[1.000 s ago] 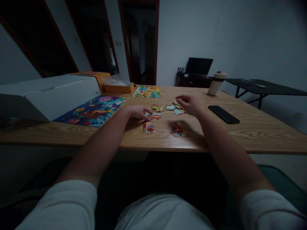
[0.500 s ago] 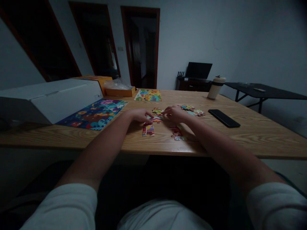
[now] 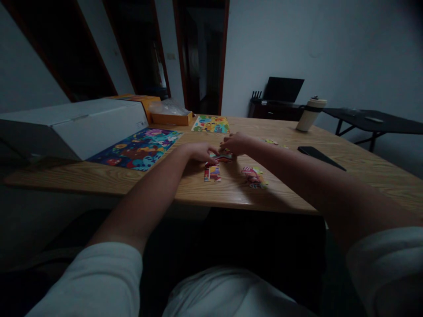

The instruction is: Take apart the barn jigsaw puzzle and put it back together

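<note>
Joined puzzle pieces (image 3: 212, 173) lie near the table's front edge, just below my left hand (image 3: 202, 152). That hand rests at the left side of a red and white puzzle section (image 3: 224, 157), its thumb and fingers apart. My right hand (image 3: 235, 143) is bent over the far right side of the same section; its fingertips are partly hidden, and whether they hold a piece is not visible. A separate cluster of joined pieces (image 3: 254, 177) sits to the right, nearer the front edge. More loose pieces (image 3: 271, 141) show behind my right forearm.
On the left, a blue illustrated sheet (image 3: 142, 147) lies beside a white box (image 3: 102, 127). An orange tray (image 3: 172, 119) holding clear plastic and a yellow picture sheet (image 3: 210, 124) stand farther back. At right are a black phone (image 3: 319, 157) and a cream tumbler (image 3: 311, 115).
The view has shifted, so the table contents appear farther right. My right hand has moved slightly away over the puzzle section, and its forearm now covers more of the loose pieces.
</note>
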Tool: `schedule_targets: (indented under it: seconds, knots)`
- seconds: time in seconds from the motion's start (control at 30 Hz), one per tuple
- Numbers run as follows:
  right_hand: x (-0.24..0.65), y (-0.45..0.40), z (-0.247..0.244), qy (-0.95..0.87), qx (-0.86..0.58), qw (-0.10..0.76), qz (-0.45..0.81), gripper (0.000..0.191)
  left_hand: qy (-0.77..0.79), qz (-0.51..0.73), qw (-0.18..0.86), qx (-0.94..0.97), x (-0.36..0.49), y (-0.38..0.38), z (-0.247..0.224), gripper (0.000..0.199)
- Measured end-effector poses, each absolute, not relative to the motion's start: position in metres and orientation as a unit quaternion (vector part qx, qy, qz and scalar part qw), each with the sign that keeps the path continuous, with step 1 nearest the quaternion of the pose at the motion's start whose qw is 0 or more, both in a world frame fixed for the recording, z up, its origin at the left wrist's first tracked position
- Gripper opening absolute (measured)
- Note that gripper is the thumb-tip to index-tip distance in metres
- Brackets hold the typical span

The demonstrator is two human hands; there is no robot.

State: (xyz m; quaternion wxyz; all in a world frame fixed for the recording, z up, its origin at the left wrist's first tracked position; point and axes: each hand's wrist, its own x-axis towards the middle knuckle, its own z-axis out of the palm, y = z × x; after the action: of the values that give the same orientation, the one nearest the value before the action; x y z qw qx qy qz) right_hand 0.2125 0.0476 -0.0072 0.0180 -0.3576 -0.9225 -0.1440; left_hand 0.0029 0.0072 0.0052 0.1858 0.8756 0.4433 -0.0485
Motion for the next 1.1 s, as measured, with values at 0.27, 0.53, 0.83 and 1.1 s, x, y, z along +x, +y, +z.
schedule_targets:
  seconds: [0.27,0.53,0.83,1.1]
  knots:
    - [0.239,0.034,0.014,-0.911,-0.371,-0.037,-0.173,0.05,0.46,-0.037,0.189,0.867,0.003,0.007,0.005,0.073]
    - [0.256,0.042,-0.004,-0.903,-0.388,0.179,0.034,0.021,0.465,-0.032,0.202,0.861,0.002,0.011,0.002,0.068]
    - [0.246,-0.012,-0.008,-0.796,-0.376,0.285,0.38,0.03,0.414,0.074,0.246,0.873,0.011,0.006,0.005,0.049]
    - [0.231,-0.024,-0.033,-0.771,-0.37,0.346,0.385,0.04,0.378,0.148,0.342,0.847,0.021,-0.001,0.007,0.051]
